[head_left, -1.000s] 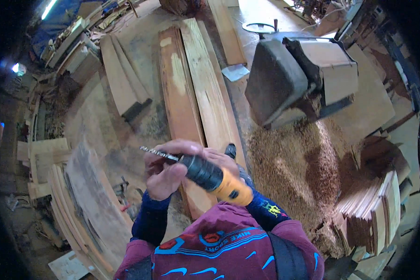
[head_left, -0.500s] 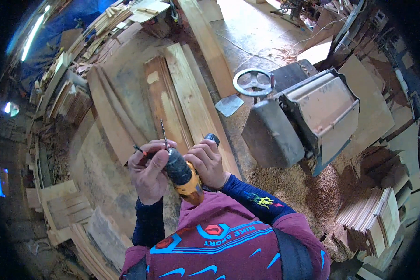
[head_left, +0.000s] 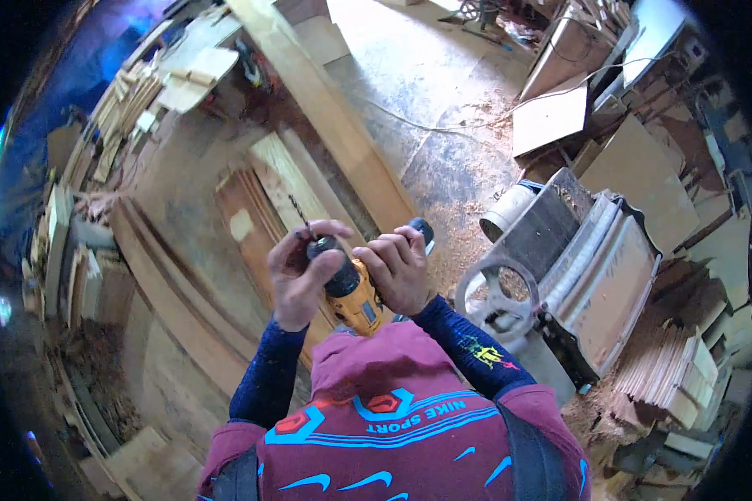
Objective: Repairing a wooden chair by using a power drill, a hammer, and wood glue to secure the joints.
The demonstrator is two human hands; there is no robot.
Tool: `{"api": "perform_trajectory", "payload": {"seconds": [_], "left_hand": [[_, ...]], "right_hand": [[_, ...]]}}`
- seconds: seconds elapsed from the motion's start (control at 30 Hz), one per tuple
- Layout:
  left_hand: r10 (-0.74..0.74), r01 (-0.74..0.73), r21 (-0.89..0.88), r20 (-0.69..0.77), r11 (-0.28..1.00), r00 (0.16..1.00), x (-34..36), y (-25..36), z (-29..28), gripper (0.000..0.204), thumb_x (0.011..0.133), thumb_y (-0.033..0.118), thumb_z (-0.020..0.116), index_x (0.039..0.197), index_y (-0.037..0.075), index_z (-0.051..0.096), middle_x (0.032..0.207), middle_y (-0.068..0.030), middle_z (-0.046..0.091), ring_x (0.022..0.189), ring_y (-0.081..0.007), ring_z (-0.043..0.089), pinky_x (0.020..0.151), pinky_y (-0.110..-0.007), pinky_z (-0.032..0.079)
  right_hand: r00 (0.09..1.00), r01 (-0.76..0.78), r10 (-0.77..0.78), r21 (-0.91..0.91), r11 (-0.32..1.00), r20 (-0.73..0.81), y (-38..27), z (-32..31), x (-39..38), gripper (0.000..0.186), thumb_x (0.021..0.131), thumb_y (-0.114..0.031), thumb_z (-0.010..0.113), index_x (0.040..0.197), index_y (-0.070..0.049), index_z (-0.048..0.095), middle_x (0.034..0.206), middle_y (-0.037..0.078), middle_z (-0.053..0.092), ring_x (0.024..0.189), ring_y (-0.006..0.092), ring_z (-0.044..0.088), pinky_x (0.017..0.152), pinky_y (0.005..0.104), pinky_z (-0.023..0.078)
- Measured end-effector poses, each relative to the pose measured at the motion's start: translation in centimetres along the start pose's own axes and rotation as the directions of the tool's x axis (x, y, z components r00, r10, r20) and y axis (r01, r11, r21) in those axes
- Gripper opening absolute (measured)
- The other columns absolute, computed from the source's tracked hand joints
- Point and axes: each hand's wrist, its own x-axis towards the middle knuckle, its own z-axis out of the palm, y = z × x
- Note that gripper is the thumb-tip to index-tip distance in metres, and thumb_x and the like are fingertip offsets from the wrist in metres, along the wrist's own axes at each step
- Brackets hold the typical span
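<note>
Examining the head view, the drill [head_left: 359, 302], yellow and black, is held in front of the person's chest, its bit [head_left: 298, 210] pointing away and toward the left. The right hand [head_left: 401, 271] has its fingers clenched about the drill's handle; most of that handle is concealed, only its dark base [head_left: 423, 227] emerging past the knuckles. The left hand [head_left: 297, 288] has its fingers curled around the black chuck [head_left: 319, 244], grasping it with the thumb along the near side. The tips of these fingers are partly obscured, and the pressure applied cannot be determined. The root of the bit is difficult to make out between them. The rear of the drill body sits close against the maroon shirt [head_left: 393, 417]; contact cannot be confirmed.

Beyond the hands lie a reddish-brown board [head_left: 244, 230] and a pale board [head_left: 286, 173], their near ends covered by the hands and drill. A long plank [head_left: 342, 142] is cut off at the upper edge. To the right stands a machine with a handwheel [head_left: 510, 311]; its lower part is partly hidden by the right sleeve [head_left: 480, 355]. Detail along the rim is lost in dark vignetting.
</note>
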Motion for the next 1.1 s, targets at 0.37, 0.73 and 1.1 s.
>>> {"api": "perform_trajectory", "payload": {"seconds": [0.37,0.73,1.1], "left_hand": [[-0.144,0.138,0.166,0.026,0.976,0.989,29.4,-13.3,1.0,0.042,0.077,0.008,0.089,0.112,0.003,0.065,0.108,-0.0042,0.069,0.094,-0.0103,0.062,0.085,-0.027,0.052],[0.144,-0.073,0.61,-0.068,0.789,0.987,67.5,-30.8,1.0,0.035,0.064,0.018,0.088,0.091,0.005,0.07,0.078,-0.0112,0.063,0.073,-0.0263,0.06,0.066,-0.037,0.049],[-0.066,-0.024,0.469,0.174,0.883,0.983,99.6,-44.3,-3.3,0.043,0.062,0.013,0.081,0.103,0.005,0.072,0.082,-0.0107,0.062,0.076,-0.0251,0.06,0.069,-0.036,0.05]], "right_hand": [[0.992,-0.127,0.118,-0.297,0.947,-0.048,25.7,9.2,13.5,0.042,0.085,-0.023,0.065,0.125,-0.011,0.057,0.104,0.006,0.055,0.102,0.0275,0.057,0.091,0.0557,0.04],[0.806,-0.563,0.361,0.417,0.714,0.47,61.9,12.4,39.3,0.061,0.074,-0.029,0.089,0.116,0.005,0.062,0.109,0.018,0.06,0.078,0.0293,0.066,0.064,0.0384,0.052],[0.77,-0.49,0.065,0.523,0.697,0.634,93.2,28.7,55.0,0.027,0.078,-0.014,0.084,0.099,-0.002,0.073,0.096,0.012,0.066,0.086,0.0239,0.066,0.074,0.0349,0.052]]}}
